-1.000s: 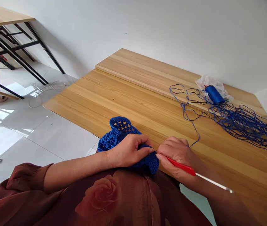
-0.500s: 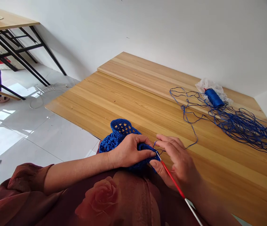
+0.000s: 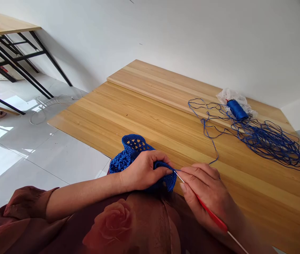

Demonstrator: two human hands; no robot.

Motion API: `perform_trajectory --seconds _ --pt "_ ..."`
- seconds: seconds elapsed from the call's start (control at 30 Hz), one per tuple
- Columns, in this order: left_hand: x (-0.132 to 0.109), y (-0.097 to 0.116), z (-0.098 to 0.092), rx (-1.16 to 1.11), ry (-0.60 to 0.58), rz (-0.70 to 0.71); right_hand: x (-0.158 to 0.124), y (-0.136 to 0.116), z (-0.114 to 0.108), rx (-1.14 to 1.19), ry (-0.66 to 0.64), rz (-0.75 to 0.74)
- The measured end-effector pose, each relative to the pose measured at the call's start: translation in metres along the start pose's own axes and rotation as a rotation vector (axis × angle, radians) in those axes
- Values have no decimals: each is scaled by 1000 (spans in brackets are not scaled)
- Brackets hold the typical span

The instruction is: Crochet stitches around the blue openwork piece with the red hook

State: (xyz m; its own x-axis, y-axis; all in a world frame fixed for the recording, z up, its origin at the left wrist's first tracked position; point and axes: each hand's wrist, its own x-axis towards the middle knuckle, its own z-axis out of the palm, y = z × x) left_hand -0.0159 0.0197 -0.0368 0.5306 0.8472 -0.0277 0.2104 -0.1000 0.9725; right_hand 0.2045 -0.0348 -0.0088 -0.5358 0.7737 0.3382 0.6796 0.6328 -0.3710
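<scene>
Blue crocheted fabric (image 3: 123, 160) with an openwork edge lies at the near edge of the wooden table. My left hand (image 3: 146, 171) pinches it between thumb and fingers. My right hand (image 3: 205, 188) is closed around a crochet hook with a red handle (image 3: 215, 218), whose metal tip meets the fabric beside my left fingertips. Blue yarn runs from the fabric to my right fingers, then on across the table to a loose tangle (image 3: 271, 141). Behind the tangle a blue yarn spool (image 3: 237, 109) rests on its side against crumpled clear plastic (image 3: 231, 95).
The wooden table (image 3: 144, 113) has a raised rear section along the white wall. At the far left stand another table (image 3: 12, 26) with black legs and part of a chair. A pale cable coil (image 3: 37, 114) lies on the tiled floor.
My right hand has closed around the hook and shifted slightly right; its raised fingers have come down. The hook has drawn back a little. My left hand keeps its grip, and the view has shifted slightly.
</scene>
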Motion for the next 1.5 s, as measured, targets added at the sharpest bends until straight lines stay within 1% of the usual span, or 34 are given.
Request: perform_trajectory --seconds 0.07,0.13,0.23,0.27,0.33,0.37,0.43,0.53,0.6,0.7,0.87,0.97,1.03,1.1,1.17,1.23,1.27,1.37,1.43,1.5 --pt "1 -1 -4 -93 -67 -22 2 6 -6 235 -72 82" --pt "3 -3 -8 -212 -169 -62 6 16 -9 516 -164 148" --pt "5 -7 -11 -354 -297 -135 9 31 -1 872 -290 239" --pt "6 -8 -12 -391 -319 -160 9 33 5 939 -297 284" --pt "6 -9 -10 -471 -334 -212 6 35 20 976 -236 321" --pt "6 -10 -9 -513 -327 -239 5 33 27 965 -206 319" --pt "6 -11 -6 -598 -294 -296 1 29 37 865 -70 270" --pt "7 -12 -1 -672 -189 -354 -2 23 43 588 89 132" --pt "7 -11 1 -663 -131 -372 -3 22 44 406 144 62" --pt "8 -9 2 -570 -83 -363 -2 22 47 222 190 16" --pt "8 -4 2 -195 12 -213 2 19 49 87 225 45" --pt "6 -3 3 -86 50 -137 3 19 44 -31 206 21" --pt "4 -4 5 -64 50 -95 3 20 42 -64 182 22" --pt "2 -6 7 -49 38 -48 5 19 42 21 134 60" --pt "0 -7 9 -48 26 -8 8 18 42 143 51 88" --pt "-1 -7 10 -55 22 3 11 16 42 170 -5 115" --pt "0 -7 9 -61 24 -4 11 16 40 142 3 123" --pt "1 -6 7 -105 13 -50 9 15 32 -29 115 105" --pt "2 -6 5 -144 6 -84 5 15 26 -137 171 42" --pt "3 -6 3 -184 1 -126 1 14 21 -215 190 -19"
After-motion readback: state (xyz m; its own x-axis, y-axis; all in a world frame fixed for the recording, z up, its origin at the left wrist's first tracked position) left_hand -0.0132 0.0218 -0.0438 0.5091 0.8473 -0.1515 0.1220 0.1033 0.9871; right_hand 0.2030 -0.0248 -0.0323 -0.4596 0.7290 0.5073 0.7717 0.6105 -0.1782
